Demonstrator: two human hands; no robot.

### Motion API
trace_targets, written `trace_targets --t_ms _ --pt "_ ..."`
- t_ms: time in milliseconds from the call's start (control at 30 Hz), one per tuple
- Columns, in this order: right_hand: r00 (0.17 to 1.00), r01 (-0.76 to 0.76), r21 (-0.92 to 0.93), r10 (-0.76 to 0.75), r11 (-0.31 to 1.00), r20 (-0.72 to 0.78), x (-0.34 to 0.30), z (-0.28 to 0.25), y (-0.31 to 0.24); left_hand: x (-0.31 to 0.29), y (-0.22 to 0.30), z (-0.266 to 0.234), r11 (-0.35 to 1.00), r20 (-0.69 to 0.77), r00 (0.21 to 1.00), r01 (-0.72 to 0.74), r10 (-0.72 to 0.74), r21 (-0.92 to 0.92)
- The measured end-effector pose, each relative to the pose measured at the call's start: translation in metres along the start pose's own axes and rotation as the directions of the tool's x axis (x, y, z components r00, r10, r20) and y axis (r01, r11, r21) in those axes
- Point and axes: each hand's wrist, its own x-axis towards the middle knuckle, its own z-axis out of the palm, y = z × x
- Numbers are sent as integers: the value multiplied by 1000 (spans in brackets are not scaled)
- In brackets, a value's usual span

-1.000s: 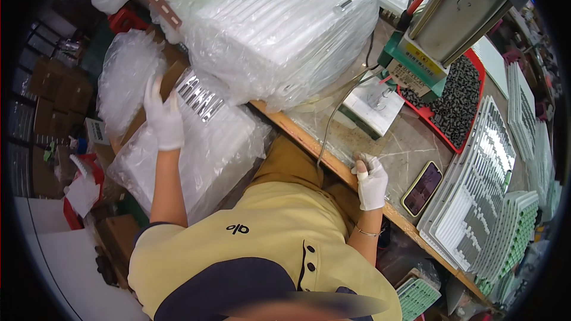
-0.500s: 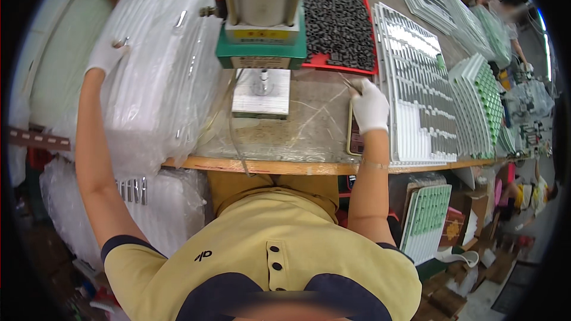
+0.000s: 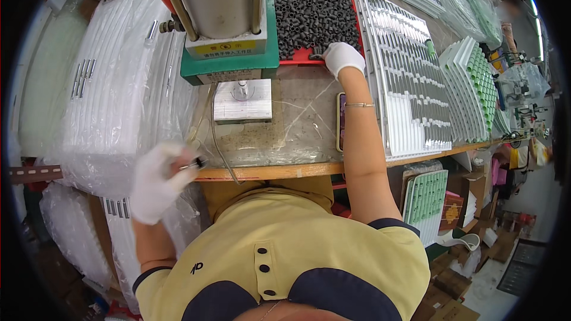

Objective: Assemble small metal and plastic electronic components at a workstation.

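Note:
My left hand, white-gloved and blurred by motion, is raised just left of the table's front edge. Its fingers pinch a small, shiny metal tube with a dark end. At the near edge of the red tray, my white-gloved right hand reaches into the pile of short black tubular plastic pieces. The right fingers are curled together at the pile, and their tips are partly hidden. Between the hands stands a green press, above a metal block with a small upright pin.
Plastic-wrapped white trays holding a few metal tubes stand at the left. A ribbed white tray with rows of metal tubes lies at the right, beside green-and-white trays. A phone and a cable lie on the table.
My left hand has come from the wrapped trays toward my body, now with a metal tube. My right hand has moved forward from beside the phone to the black pieces. The view has shifted.

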Motion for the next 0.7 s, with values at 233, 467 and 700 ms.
trace_targets --t_ms 233,467,700 --pt "893 443 584 -281 680 -351 -114 -29 -1 74 -39 99 997 -92 994 -49 54 63" --pt "817 558 469 -356 685 -453 -186 -26 0 83 -34 132 979 -26 979 -205 204 -10" --pt "806 525 189 -414 830 -423 -208 -28 6 74 -21 153 952 66 953 -299 295 72"
